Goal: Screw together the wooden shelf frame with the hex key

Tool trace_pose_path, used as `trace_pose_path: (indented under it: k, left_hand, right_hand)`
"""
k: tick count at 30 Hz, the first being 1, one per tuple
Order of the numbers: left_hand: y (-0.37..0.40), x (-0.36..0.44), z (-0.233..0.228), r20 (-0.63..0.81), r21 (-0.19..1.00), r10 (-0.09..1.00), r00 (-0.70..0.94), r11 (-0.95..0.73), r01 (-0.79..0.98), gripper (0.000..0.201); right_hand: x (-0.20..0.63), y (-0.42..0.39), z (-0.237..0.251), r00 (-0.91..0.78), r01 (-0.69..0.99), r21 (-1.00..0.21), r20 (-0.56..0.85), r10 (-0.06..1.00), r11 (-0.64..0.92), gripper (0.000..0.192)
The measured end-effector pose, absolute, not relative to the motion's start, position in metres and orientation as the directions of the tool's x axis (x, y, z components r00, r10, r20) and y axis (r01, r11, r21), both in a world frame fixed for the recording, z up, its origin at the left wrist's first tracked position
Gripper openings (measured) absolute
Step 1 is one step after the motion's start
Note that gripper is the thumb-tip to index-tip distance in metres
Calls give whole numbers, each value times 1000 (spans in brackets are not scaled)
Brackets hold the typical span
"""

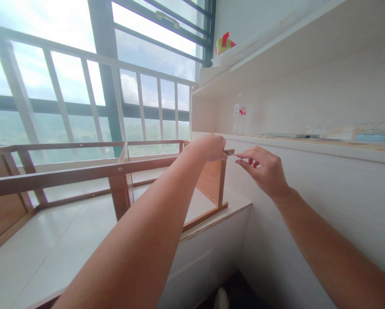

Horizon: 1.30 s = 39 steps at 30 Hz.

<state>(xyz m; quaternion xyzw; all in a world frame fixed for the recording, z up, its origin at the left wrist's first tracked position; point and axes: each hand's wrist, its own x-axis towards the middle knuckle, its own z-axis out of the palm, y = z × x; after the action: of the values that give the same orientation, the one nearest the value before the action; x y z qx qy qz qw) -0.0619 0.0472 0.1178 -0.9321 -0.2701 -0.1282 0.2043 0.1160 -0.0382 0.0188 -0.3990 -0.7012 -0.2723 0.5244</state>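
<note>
A dark brown wooden frame [147, 165] of long rails and cross posts lies on the white ledge by the window. At its far right corner, my left hand [212, 146] is closed around the end of the upper rail; the fingertips are partly hidden. Just right of it, my right hand [261, 163] pinches a thin metal hex key [232, 154] between thumb and fingers. The key's tip points left at the rail end, close to my left fingers. Whether it sits in a bolt is too small to tell. A round bolt head [120, 169] shows on the near rail.
White railing bars [86, 77] and a window stand behind the frame. To the right is a white wall unit [324, 189] with shelves, holding a clear bottle [239, 118] and a red-and-yellow packet [224, 44]. The ledge's front edge [218, 219] drops to a dark floor.
</note>
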Motion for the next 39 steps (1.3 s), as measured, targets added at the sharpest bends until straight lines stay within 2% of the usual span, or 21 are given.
trace_pose_path:
  k: [4,7,9,12,16,20,25,27,29,31,33,34,36,39]
  left_hand:
    - [48,-63,118,352,-298,455,818,-774,559,39]
    - [49,-63,117,352,-291,454,818,-778,557,38]
    - [50,-62,117,353,-288,451,820,-781,554,38]
    - [51,-61,116,358,-295,451,818,-776,557,38]
    - [52,-60,116,365,-301,451,814,-770,562,38]
    - [54,-59,116,369,-302,444,817,-774,557,38]
    - [54,-61,115,373,-295,447,813,-774,560,39]
    - [53,-61,115,370,-297,445,815,-775,558,38]
    - [52,-61,116,367,-302,444,818,-775,555,37]
    - [51,-61,116,363,-306,444,819,-773,555,36]
    - [50,-61,117,360,-309,447,819,-771,557,35]
    - [50,-61,117,359,-308,449,818,-770,558,35]
    - [51,-61,117,359,-306,453,816,-769,561,36]
    - [51,-61,117,359,-307,454,815,-768,563,37]
  right_hand:
    - [113,-34,18,50,810,-222,949,313,543,30]
    - [110,-29,19,203,702,-434,882,425,565,32]
    - [107,-26,21,249,584,-534,835,491,611,30]
    - [101,-21,23,305,380,-601,799,518,704,16]
    - [99,-16,23,338,99,-704,689,641,703,26]
    - [101,-17,22,275,20,-754,636,721,657,23]
    - [107,-21,21,216,34,-761,639,738,648,30]
    - [110,-23,22,186,166,-727,687,703,666,28]
    - [114,-26,23,115,415,-587,791,600,695,19]
    - [117,-29,26,-16,646,-339,890,456,684,13]
    - [119,-32,30,-125,747,-146,927,353,649,13]
    - [119,-33,31,-155,770,-92,933,325,632,11]
    - [119,-33,34,-163,786,-65,937,308,615,11]
    - [117,-30,33,-37,744,-212,934,356,634,17]
